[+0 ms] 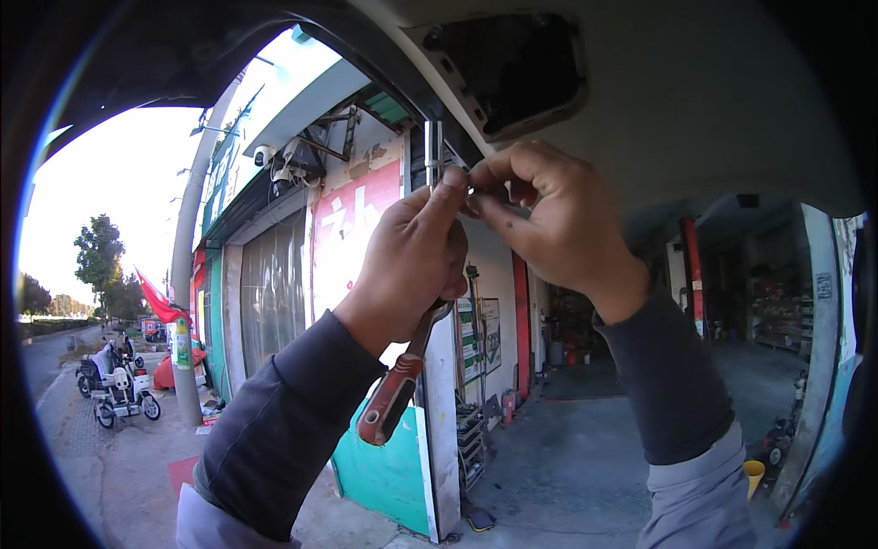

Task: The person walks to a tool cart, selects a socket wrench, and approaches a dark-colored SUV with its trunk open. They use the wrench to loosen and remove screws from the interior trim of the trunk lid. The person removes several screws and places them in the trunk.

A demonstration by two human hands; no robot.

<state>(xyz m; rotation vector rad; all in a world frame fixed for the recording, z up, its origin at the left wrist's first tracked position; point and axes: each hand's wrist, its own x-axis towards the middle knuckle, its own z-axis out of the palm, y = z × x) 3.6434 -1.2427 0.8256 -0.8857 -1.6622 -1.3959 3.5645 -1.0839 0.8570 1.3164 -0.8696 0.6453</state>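
Note:
Raised in front of me, my left hand (407, 252) is closed around a ratchet wrench whose red-and-grey handle (391, 403) hangs below the fist. A shiny metal socket (433, 151) points upward above the left thumb. My right hand (562, 224) meets the left thumb with its thumb and forefinger pinched. A tiny bright spot shows between those fingertips, too small to name. Just above both hands is a pale overhead panel (658, 119) with a dark, rounded rectangular opening (508, 69) in it.
A dark curved frame edge (366, 46) runs overhead. Beyond stand a shopfront with a pink sign (352, 224), a pole (187, 274) and a white scooter (125, 398) at left. At right, a workshop bay holds shelves (779, 306), a red post (692, 274) and a yellow cone-shaped object (754, 476).

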